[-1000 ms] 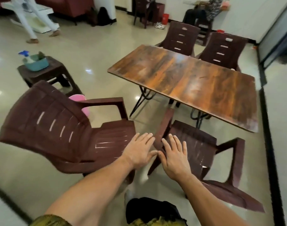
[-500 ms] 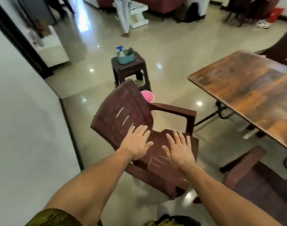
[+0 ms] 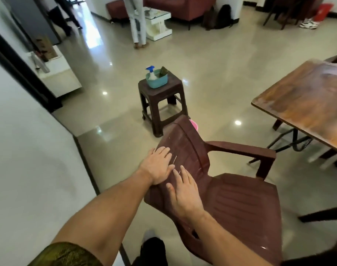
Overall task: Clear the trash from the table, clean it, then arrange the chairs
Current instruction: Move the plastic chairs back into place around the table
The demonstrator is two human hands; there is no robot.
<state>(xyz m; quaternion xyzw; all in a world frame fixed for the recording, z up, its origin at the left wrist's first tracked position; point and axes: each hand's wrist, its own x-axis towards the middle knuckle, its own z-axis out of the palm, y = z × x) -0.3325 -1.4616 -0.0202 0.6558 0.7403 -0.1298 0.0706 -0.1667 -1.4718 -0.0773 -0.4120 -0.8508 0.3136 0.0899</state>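
Maroon plastic chair [image 3: 240, 204] stands nearest, apart from the table [image 3: 307, 104]. Both hands lie flat on its backrest with fingers straight, left hand [image 3: 157, 166] just beside right hand [image 3: 184, 196], gripping nothing; I'd judge they're set there to push or swing it in. Beyond, a stool [image 3: 160, 93] holds the basin [image 3: 157, 82] with a spray bottle [image 3: 151, 72], handy for cleaning.

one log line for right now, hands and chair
step: arranging | left hand: flat on chair back, no grip | right hand: flat on same back, no grip | table: at right
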